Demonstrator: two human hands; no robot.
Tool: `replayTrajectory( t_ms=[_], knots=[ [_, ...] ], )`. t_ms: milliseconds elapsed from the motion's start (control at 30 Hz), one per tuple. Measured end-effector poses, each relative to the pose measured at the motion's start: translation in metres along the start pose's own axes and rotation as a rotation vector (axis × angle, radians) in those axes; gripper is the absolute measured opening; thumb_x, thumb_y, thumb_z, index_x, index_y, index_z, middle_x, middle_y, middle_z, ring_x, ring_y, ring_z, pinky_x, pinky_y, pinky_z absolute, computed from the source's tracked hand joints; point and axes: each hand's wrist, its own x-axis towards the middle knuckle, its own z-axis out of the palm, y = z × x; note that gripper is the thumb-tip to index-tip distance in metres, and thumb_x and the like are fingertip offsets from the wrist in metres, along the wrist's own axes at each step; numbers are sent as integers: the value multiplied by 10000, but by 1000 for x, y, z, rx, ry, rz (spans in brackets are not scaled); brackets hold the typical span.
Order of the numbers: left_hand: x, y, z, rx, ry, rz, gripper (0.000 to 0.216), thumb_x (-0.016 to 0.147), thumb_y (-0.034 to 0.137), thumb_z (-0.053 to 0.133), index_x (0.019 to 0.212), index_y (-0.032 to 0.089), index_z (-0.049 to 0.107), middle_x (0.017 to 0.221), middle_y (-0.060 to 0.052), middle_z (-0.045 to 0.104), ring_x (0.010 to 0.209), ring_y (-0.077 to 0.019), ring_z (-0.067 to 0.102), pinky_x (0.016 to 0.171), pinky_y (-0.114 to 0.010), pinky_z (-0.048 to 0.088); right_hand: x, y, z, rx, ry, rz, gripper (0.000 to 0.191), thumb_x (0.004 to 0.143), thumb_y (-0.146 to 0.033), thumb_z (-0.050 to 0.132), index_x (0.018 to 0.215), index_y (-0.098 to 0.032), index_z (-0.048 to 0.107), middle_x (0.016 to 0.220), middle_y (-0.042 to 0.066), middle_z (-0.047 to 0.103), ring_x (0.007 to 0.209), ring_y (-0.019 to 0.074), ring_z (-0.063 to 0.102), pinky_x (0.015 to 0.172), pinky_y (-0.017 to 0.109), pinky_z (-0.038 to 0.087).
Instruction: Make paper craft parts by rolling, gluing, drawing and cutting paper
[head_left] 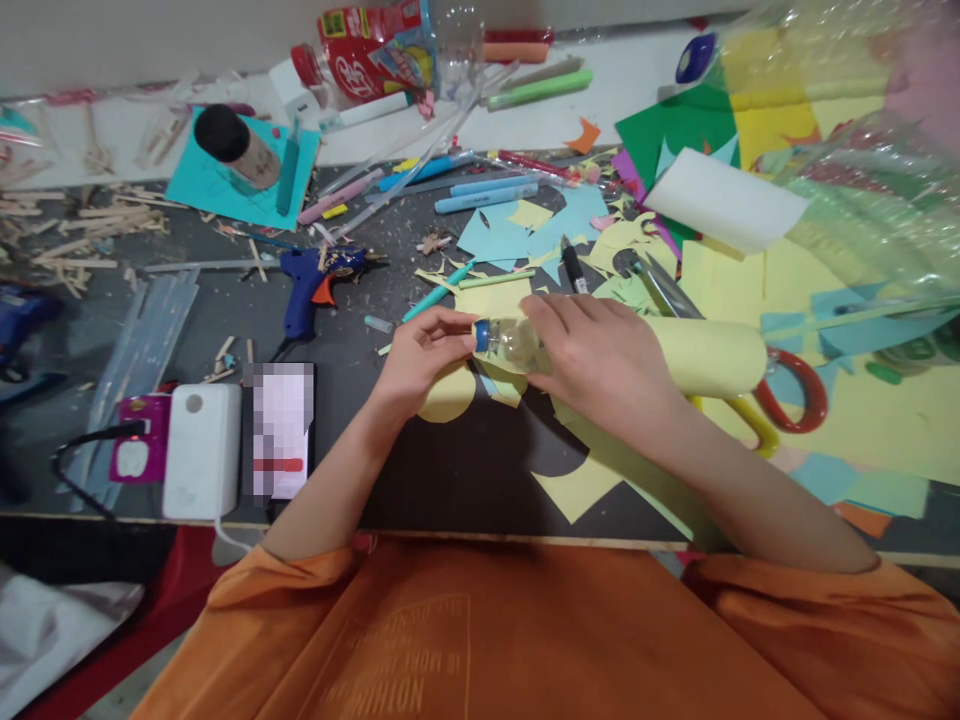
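A clear plastic bottle (pixel 515 341) with a blue cap (pixel 481 336) lies sideways between my hands, its body wrapped in pale yellow paper (pixel 712 355). My left hand (pixel 429 358) pinches the cap between thumb and fingers. Around the shoulder of the bottle, my right hand (pixel 600 362) is closed from above, hiding part of the wrap. Scissors with a red and yellow handle (pixel 806 390) lie partly under the wrapped end. Below the cap there is a rounded yellow paper piece (pixel 450 393). A black marker (pixel 574 264) rests just beyond my right hand.
Left of my hands lie a blue glue gun (pixel 304 290), a phone (pixel 281 430) and a white power bank (pixel 202 450) with cables. Paper scraps and coloured pens cover the back. A red-labelled bottle (pixel 375 55) and large clear bottles (pixel 885 210) stand or lie further off.
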Motion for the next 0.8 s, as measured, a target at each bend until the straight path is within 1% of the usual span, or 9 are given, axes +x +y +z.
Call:
replayTrajectory(
  t_ms=[200, 367, 533, 667, 733, 800],
  knots=[
    [0, 0, 1, -45, 16, -24, 326, 559, 329, 885, 779, 194, 685, 736, 6, 686, 679, -121, 657, 660, -239, 541, -1, -1, 1, -2, 16, -1, 421, 805, -217, 657, 1191, -81, 559, 1076, 166, 701, 879, 288, 640, 725, 365, 421],
    [0, -2, 2, -73, 10, -41, 349, 572, 358, 879, 778, 196, 648, 735, 12, 678, 652, -114, 647, 626, -233, 539, -1, -1, 3, -1, 29, -4, 439, 796, -215, 676, 1193, -71, 556, 1075, 168, 701, 881, 290, 644, 727, 366, 430],
    [-2, -3, 4, -47, 21, 16, 330, 626, 381, 836, 814, 194, 640, 776, -6, 668, 726, -130, 646, 692, -252, 541, -1, 1, -1, 16, 27, -7, 473, 807, -249, 682, 1223, -72, 542, 1114, 177, 691, 906, 296, 642, 745, 373, 440],
    [-3, 0, 4, 86, 15, 85, 363, 650, 394, 813, 900, 195, 641, 857, -32, 663, 855, -158, 649, 771, -269, 537, -1, 2, -2, 37, 13, -30, 483, 837, -300, 666, 1243, -71, 541, 1116, 186, 689, 932, 299, 647, 745, 366, 453],
    [-3, 2, 4, 147, 6, 99, 370, 633, 373, 822, 889, 185, 633, 855, -37, 661, 873, -172, 654, 781, -278, 537, -1, 3, 1, 39, 19, -52, 561, 864, -351, 636, 1324, -66, 489, 1065, 177, 700, 913, 297, 651, 728, 360, 456],
    [-3, 3, 4, 138, -12, 59, 332, 634, 356, 814, 852, 179, 636, 814, -29, 669, 803, -165, 663, 732, -276, 541, -1, 6, 2, 45, 22, -68, 672, 890, -416, 591, 1421, -58, 388, 988, 157, 712, 848, 287, 654, 692, 355, 454]
  ],
)
